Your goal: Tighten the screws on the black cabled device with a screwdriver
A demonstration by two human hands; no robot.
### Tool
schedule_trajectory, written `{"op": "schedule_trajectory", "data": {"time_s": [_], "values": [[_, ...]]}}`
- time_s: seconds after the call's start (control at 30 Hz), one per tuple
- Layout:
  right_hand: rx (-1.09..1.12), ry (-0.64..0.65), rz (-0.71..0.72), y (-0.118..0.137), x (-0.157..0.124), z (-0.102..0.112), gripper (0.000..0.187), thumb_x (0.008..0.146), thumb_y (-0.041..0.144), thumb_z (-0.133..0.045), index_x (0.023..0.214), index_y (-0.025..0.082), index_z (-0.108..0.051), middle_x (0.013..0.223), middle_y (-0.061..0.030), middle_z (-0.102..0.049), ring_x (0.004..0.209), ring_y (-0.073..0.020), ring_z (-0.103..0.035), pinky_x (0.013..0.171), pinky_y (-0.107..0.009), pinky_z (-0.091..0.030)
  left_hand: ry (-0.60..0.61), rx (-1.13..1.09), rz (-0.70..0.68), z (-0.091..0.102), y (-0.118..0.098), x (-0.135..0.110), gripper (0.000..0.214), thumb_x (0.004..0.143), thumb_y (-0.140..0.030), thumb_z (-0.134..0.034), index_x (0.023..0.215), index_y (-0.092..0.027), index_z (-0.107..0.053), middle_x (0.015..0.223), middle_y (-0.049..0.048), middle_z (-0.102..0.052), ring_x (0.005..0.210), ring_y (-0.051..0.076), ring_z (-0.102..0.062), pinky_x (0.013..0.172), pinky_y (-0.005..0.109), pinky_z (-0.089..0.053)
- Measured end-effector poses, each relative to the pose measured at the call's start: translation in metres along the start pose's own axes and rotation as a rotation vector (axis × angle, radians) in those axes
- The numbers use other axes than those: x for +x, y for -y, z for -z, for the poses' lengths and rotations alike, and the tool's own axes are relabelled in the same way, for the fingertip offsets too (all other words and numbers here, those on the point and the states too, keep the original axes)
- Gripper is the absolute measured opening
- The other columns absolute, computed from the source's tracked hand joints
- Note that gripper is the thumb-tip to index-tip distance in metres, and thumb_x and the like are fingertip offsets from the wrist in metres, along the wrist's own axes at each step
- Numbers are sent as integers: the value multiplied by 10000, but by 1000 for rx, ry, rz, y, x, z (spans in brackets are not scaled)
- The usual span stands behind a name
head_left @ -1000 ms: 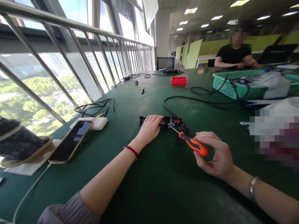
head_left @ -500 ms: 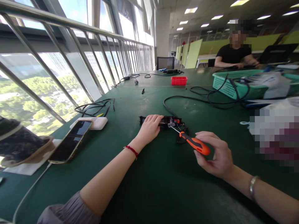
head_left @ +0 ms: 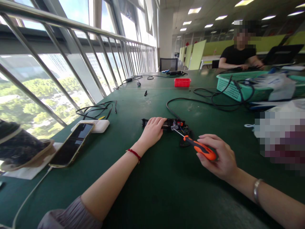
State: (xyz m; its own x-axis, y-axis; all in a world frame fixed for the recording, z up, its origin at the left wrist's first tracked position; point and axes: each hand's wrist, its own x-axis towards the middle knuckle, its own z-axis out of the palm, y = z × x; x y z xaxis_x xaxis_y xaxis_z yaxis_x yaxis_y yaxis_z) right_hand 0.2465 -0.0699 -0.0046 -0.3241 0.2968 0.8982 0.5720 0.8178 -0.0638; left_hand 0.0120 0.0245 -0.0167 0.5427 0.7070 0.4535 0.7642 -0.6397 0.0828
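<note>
My left hand (head_left: 154, 129) is wrapped over a black corded device (head_left: 168, 123) that lies on the green table, its casing opened at the right end so wires and small red and grey parts show. Between the fingers and thumb of my right hand (head_left: 220, 156) is an orange and black screwdriver (head_left: 200, 147). Its thin shaft points up and left, and the tip meets the grey part in the opened end; what exactly it touches is too small to tell. A black curved piece (head_left: 184, 142) lies just below that end, partly behind the screwdriver.
A phone (head_left: 72, 144) leans on a white block (head_left: 102, 126) at the left, near coiled black cables (head_left: 96, 109). Farther back stand a red tray (head_left: 182, 83) and a green basket (head_left: 238, 87) with bags and cable. A person (head_left: 239, 57) sits beyond the basket.
The screwdriver's handle has shifted slightly right and turned about its axis, and the fingers of my right hand have closed more on it. My left hand stays on the device.
</note>
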Motion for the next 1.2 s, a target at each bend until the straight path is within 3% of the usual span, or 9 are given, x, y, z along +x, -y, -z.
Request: {"op": "schedule_trajectory", "data": {"time_s": [0.2,0.47,0.77,1.0,1.2], "values": [[107,1,-27,-3,-7,-3,460,759,128,-590,1194,216,-469,906,-70,-636,811,-217,-660,655,-352,-588,-3,12,-6,-2,1,0,459,799,-82,-448,1249,-174,-460,1233,92,-549,1152,237,-491,1061,419,-364],[42,97,-5,1,0,-1,279,800,242,-589,1068,214,-518,777,-38,-681,718,-210,-672,606,-323,-584,-6,12,-2,1,0,0,461,792,-73,-454,1242,-171,-463,1219,94,-557,1144,236,-492,1058,416,-367],[153,50,-41,-1,-7,-3,434,765,125,-568,1182,179,-459,874,-71,-616,745,-193,-641,600,-307,-566,-1,19,-2,0,-1,0,448,795,-73,-454,1235,-153,-470,1221,101,-555,1136,233,-495,1061,408,-365],[19,113,-1,0,-3,-1,252,795,218,-573,1040,202,-517,783,-40,-670,706,-197,-668,635,-323,-585,-8,27,-5,0,-1,0,451,800,-77,-454,1244,-158,-466,1221,96,-556,1143,234,-492,1063,405,-363],[52,24,-35,-2,-9,-4,414,750,164,-602,1150,181,-496,855,-71,-660,754,-212,-673,639,-333,-583,-6,24,-2,0,-1,0,451,796,-78,-461,1241,-149,-470,1218,99,-558,1139,232,-490,1058,402,-365]]}}
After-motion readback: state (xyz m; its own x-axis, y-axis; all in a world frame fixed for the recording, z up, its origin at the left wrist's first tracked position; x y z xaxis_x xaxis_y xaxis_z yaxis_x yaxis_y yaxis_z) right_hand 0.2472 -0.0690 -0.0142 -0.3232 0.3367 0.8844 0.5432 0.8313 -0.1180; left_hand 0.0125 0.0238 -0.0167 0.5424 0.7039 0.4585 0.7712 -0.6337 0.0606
